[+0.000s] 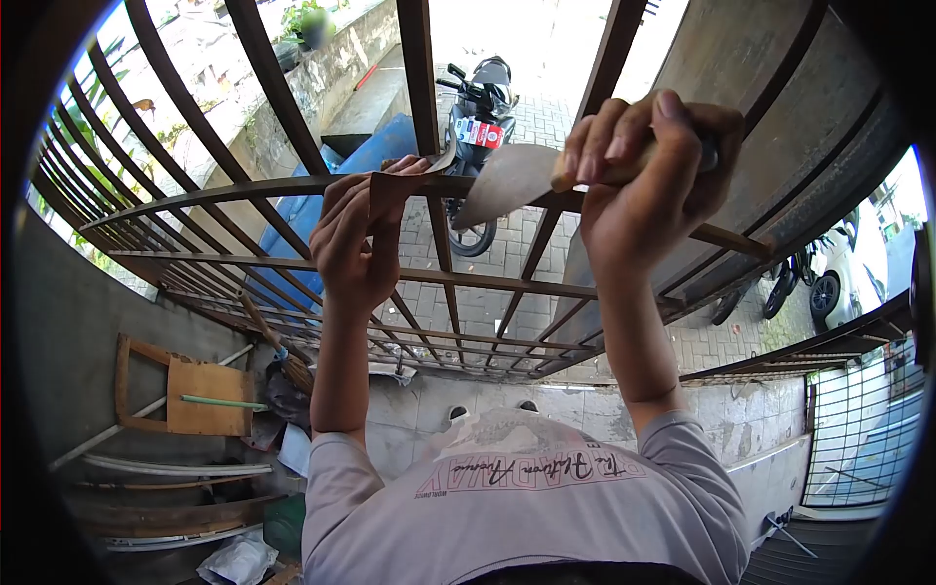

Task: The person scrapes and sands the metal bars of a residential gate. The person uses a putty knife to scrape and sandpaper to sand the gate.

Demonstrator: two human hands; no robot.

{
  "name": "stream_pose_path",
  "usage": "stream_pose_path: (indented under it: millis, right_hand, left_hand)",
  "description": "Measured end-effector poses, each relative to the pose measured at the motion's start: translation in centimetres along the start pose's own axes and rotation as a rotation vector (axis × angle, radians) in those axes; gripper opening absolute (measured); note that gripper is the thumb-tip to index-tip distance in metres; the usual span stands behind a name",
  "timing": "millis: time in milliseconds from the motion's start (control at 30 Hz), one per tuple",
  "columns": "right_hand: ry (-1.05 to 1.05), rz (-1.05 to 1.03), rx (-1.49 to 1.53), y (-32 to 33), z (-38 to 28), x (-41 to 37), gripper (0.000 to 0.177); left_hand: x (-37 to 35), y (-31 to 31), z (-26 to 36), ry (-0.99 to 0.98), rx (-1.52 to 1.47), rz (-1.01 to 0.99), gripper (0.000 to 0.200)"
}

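A putty knife [505, 183] with a broad grey blade and wooden handle is gripped in my right hand [651, 185], its blade pointing left across the upper rail of the metal grille [283, 188]. My left hand [353, 229] is closed on a thin, bent brown sheet [400, 185] that looks like sandpaper. This sheet lies along the same rail, with its right end curling upward close to the blade. Some of my left fingers are hidden behind the sheet.
Beyond the bars stand a parked motorcycle [478, 127], a blue tarp-like cover [292, 229] and a white car [853, 258]. On my side, a wooden frame [210, 395], a broom [288, 366] and several poles lean at the left wall. A white bag [239, 558] lies below them.
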State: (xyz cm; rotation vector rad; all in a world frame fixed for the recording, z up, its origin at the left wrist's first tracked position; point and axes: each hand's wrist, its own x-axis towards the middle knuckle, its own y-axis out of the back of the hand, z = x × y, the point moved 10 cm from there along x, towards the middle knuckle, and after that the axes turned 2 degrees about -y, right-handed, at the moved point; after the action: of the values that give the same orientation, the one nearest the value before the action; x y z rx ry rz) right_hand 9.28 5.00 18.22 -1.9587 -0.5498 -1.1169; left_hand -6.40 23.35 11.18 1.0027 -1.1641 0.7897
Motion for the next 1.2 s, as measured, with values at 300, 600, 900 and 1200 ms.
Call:
stream_pose_path:
  millis: [300, 600, 900, 1200]
  right_hand:
    - [0.001, -0.053, -0.097, -0.6, -0.3, -0.2, 0.006]
    - [0.01, -0.018, -0.01, -0.6, 0.1, -0.9, 0.009]
    - [0.053, -0.069, -0.13, -1.4, -0.3, -1.1, 0.008]
    - [0.008, -0.029, -0.179, -1.0, -0.2, -0.7, 0.007]
  left_hand:
    - [-0.1, -0.3, -0.1, -0.019, 0.005, -0.009, 0.018]
    - [-0.4, -0.2, -0.4, -0.012, -0.016, 0.017, 0.023]
    - [-0.4, -0.1, 0.0, -0.039, -0.019, 0.023, 0.019]
    - [-1.5, 0.7, -1.7, 0.047, -0.092, 0.133, 0.025]
